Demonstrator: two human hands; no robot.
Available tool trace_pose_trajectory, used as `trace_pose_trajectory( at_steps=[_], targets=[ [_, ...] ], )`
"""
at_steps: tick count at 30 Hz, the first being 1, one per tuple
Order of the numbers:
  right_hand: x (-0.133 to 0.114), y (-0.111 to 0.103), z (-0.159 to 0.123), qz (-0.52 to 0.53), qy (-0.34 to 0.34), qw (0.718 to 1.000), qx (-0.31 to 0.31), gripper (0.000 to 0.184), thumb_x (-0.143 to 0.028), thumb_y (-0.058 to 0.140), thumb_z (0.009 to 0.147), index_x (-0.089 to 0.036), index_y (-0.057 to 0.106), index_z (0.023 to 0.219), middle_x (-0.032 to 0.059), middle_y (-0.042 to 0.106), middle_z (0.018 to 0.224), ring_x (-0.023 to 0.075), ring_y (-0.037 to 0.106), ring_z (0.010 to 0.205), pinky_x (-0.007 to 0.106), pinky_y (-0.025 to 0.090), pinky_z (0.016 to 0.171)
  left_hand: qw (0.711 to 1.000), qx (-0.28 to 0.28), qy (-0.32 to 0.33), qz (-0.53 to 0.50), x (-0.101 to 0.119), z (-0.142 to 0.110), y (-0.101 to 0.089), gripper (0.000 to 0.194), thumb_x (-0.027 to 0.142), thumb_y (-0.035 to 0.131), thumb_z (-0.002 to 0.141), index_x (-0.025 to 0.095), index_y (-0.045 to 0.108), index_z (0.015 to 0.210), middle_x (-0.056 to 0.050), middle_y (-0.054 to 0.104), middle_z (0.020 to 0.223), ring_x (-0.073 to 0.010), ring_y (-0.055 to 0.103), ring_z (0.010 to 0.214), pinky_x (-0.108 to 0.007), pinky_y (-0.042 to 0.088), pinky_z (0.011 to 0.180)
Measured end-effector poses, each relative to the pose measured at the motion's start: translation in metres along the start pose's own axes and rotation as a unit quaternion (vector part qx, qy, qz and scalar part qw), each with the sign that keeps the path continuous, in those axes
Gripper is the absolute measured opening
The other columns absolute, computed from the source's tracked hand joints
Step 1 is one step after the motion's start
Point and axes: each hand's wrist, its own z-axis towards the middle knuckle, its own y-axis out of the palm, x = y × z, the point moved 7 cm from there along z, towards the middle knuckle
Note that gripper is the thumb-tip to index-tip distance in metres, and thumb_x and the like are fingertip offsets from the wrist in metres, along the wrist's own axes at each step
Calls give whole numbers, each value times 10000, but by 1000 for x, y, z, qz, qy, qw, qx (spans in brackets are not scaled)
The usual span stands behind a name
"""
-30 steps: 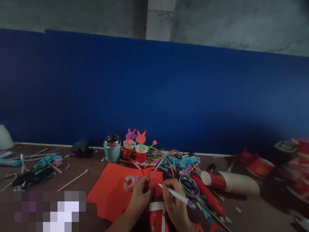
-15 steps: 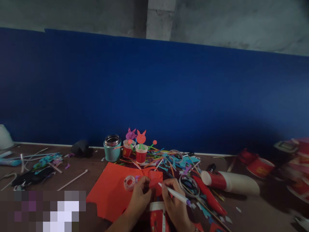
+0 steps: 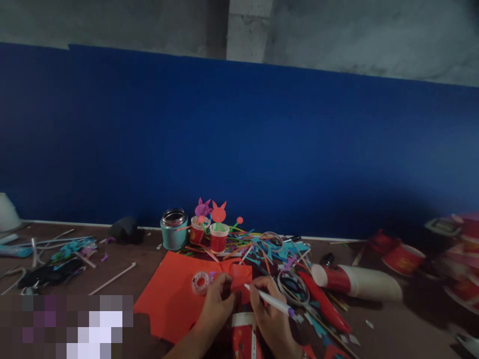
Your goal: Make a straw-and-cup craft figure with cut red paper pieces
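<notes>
My left hand (image 3: 218, 302) is closed, thumb and fingers pinching the edge of a small red paper piece (image 3: 241, 283). A white marker (image 3: 275, 302) with a purple end sits in the grip of my right hand (image 3: 270, 311), its tip at the paper piece. Just below, between my wrists, is a red paper cup (image 3: 245, 335) with a white rim. Under and left of my left hand lies a large red paper sheet (image 3: 168, 284), with a roll of tape (image 3: 200, 282) on it.
Behind my hands stand a red paper-cup figure (image 3: 219, 237), a purple-headed one (image 3: 202, 207) and a teal jar (image 3: 174, 234). Coloured scraps (image 3: 292, 248) spread behind and right. Stacked paper cups (image 3: 355, 282) lie sideways at right. Black scissors-like item (image 3: 52, 273) rests left.
The marker tip has shifted very slightly left along the red paper piece. Both hands otherwise keep nearly the same position.
</notes>
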Motion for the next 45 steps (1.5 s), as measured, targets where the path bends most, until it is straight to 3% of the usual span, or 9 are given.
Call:
trace_pose_trajectory(
  at_steps=[45],
  targets=[
    [9, 2, -2, 19, 12, 1000, -6, 107, -245, 463, 831, -202, 484, 735, 10, 542, 690, 160, 539, 667, 269, 446, 624, 1000, -13, 7, -11, -7, 2, -1, 137, 178, 624, 617, 167, 496, 663, 27, 538, 603, -112, 502, 557, -215, 376, 518]
  ],
)
